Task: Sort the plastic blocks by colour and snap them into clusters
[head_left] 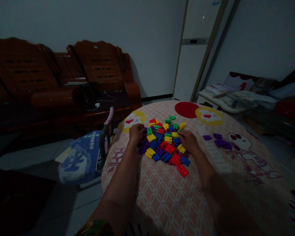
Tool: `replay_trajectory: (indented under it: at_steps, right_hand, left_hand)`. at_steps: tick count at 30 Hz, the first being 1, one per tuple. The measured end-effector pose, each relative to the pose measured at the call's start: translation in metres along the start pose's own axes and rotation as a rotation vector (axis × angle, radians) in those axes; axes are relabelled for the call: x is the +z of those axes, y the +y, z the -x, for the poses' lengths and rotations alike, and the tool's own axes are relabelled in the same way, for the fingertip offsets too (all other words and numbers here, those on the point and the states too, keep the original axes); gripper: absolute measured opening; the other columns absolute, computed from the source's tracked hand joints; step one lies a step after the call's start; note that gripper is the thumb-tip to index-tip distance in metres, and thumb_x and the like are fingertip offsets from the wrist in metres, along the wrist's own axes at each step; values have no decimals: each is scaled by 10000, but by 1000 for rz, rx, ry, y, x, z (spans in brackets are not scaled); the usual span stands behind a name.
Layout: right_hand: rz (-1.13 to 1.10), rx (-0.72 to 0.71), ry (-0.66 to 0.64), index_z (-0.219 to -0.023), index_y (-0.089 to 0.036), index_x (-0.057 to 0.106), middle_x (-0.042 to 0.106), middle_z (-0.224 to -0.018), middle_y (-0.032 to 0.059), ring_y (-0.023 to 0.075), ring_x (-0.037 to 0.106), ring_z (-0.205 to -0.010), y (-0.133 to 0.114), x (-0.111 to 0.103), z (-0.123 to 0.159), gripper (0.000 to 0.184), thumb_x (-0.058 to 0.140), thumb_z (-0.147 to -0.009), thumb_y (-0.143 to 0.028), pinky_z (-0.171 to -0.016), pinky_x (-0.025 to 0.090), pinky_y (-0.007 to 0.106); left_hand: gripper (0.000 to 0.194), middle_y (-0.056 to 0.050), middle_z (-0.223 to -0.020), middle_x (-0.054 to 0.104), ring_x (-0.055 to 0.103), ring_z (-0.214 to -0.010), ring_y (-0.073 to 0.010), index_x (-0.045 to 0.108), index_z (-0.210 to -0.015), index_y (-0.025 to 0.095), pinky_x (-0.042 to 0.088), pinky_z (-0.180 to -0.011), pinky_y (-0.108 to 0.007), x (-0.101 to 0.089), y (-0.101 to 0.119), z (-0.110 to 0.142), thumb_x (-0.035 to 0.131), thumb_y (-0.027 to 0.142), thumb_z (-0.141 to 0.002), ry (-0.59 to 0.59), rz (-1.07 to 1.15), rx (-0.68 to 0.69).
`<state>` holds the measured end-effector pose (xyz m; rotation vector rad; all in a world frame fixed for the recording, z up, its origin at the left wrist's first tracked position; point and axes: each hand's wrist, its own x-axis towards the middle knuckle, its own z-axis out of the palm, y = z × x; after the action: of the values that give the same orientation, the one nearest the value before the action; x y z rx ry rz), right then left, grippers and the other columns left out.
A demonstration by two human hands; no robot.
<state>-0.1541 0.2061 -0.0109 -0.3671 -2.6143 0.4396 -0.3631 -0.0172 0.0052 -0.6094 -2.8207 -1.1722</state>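
A heap of plastic toy building blocks [159, 135] in red, yellow, green, blue and purple lies loosely on the round table. At the heap's left edge, my left hand [136, 132] is closed, its fingertips on a purple block [145, 130]. My right hand [189, 141] reaches in at the right side with fingers bent together, close to a yellow block [175, 134]. Whatever its fingertips hold is too small and dark to make out. Apart from the heap, several purple blocks [220, 143] lie to the right of my right hand.
A patterned pink cloth [167, 196] covers the table. On the left stands a chair with a blue towel [80, 160] on its seat. Behind it is a carved wooden sofa [98, 65]. A white cabinet-like unit [191, 65] and a side table with papers [216, 90] stand beyond.
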Motion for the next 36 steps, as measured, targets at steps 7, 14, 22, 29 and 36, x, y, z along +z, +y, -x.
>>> replay_trajectory:
  at_steps: [7, 14, 22, 29, 36]
  right_hand:
    - [7, -12, 15, -1043, -210, 744, 746, -1070, 91, 231, 634, -996, -1, 0, 1, 274, 504, -915, -172, -942, 455, 344]
    - [11, -10, 2, -1024, -217, 746, 746, -1053, 85, 227, 632, -1017, -1, -2, 1, 272, 503, -911, -175, -950, 456, 339]
    - [18, -37, -12, -1035, -206, 746, 744, -1046, 94, 224, 636, -996, -6, -3, 0, 275, 489, -937, -199, -947, 451, 339]
    - [20, -24, -9, -1036, -202, 745, 743, -1053, 103, 234, 639, -1010, -5, -2, 1, 274, 492, -934, -203, -942, 455, 347]
    - [-69, -9, 119, -1016, -205, 757, 754, -1033, 109, 244, 656, -1009, -15, -11, -5, 277, 498, -917, -205, -971, 469, 377]
  left_hand:
    - [174, -71, -896, 765, 727, -847, -216, 758, -867, 166, 564, -789, -307, 11, -2, -1, 688, 242, -727, 98, 292, -19]
    - [626, -92, -1076, 738, 718, -864, -185, 618, -1320, 160, 578, -758, -285, 15, 3, -5, 629, 99, -698, 84, 408, -3]
    - [486, -171, -1120, 749, 706, -1072, -284, 648, -1298, 104, 499, -998, -381, 17, 11, -2, 650, 273, -842, 13, 32, 39]
    - [474, -127, -999, 786, 717, -1038, -286, 682, -1232, 155, 515, -934, -361, 20, 15, -8, 681, 215, -762, 2, 14, -47]
    - [517, -79, -984, 758, 707, -868, -220, 699, -1197, 144, 553, -828, -342, 9, 21, -3, 628, 236, -693, 17, 511, 63]
